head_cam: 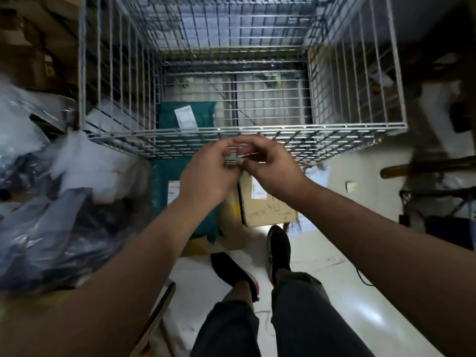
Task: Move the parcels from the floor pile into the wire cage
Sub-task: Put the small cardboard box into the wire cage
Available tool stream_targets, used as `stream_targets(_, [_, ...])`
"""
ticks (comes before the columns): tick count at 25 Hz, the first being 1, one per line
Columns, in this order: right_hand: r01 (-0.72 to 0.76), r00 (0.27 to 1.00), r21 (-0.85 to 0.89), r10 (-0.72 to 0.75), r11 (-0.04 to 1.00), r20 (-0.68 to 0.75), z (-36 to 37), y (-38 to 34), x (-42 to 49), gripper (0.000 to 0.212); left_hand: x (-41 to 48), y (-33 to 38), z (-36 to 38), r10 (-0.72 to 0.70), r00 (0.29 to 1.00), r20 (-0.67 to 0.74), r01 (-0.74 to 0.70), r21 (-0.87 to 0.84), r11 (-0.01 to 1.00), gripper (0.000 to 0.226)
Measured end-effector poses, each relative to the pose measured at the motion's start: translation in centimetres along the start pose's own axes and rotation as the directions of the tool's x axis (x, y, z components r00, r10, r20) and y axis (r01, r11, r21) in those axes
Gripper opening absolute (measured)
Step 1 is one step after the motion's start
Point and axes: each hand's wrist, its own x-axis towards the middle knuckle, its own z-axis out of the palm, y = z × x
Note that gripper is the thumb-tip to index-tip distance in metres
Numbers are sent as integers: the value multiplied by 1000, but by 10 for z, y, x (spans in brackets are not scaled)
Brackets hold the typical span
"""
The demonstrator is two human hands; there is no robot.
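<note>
Now left hand (210, 173) and right hand (271, 167) are curling fingers at wire cage (334, 128) mesh, grip unclear; cardboard box (268, 211) beneath fingers likely needing lifting next.

The light is dim, with soft glare on the glossy pale floor (371, 314) at lower right. Motion blur smears the grey plastic bag pile (51, 215) at left, and wide-angle distortion splays the silver wire cage (334, 128) bars.

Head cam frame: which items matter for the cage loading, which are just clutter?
Job: wire cage, teal parcel inside it, teal parcel on the floor, cardboard box, bagged pile, left hand, right hand.
Clutter: paper scrap, black cable, wooden handle.
</note>
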Motion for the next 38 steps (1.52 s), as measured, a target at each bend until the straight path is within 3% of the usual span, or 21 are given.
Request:
stream_targets(4, [-100,993,-131,91,986,-72,-34,71,-24,38,-10,4,67,-47,996,70,42,66,997,47])
stream_targets(7, [-219,975,-207,205,954,-86,-67,129,-40,52,-11,-2,116,-162,975,149,141,145,979,64])
stream_targets(14, [-270,929,-469,356,841,104,-145,254,-42,99,-20,-27,207,-460,875,150,443,132,887,77])
stream_targets(17, [-251,911,-509,380,823,164,-156,296,-15,111,-10,-45,239,-536,830,153,520,134,843,97])
stream_targets(23, [-234,890,-573,410,786,199,-127,381,52,115,38,-104,310,-546,801,247,511,194,837,114])
stream_targets(27, [-230,891,-621,419,749,175,-108,453,91,114,85,-155,364,-537,803,258,526,116,843,118])
stream_targets(30, [-146,890,-742,414,654,190,-98,513,116,112,113,-206,408,-499,825,265,489,108,865,113])
stream_targets(33, [-80,926,-778,336,623,173,-82,548,129,111,118,-240,436,-488,825,287,463,152,873,101])
stream_targets(38, [-102,980,-821,198,562,14,-68,578,136,108,134,-289,477,-515,826,227,487,172,856,116])
